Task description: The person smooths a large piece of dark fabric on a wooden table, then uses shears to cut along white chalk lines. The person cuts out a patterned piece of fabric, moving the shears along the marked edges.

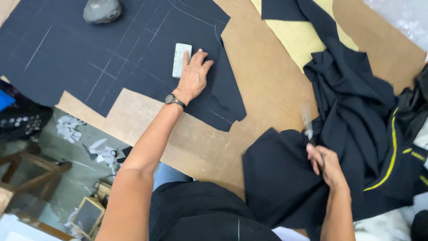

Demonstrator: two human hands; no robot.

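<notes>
My left hand (193, 76) lies flat, fingers together, on a dark navy cloth piece (111, 49) marked with white chalk lines. Its fingertips rest beside a pale rectangular chalk block (181, 59). A black wristwatch (174, 100) is on that wrist. My right hand (327, 164) grips scissors (306, 121), blurred and pointing up, over a heap of dark cloth (356, 125) with yellow trim at the right.
A grey stone (102, 10) weighs down the marked cloth at the top. The brown board table (263, 80) carries a yellow paper pattern (303, 35) at the upper right. Left of the table edge, the floor (76, 147) holds scraps and wooden frames.
</notes>
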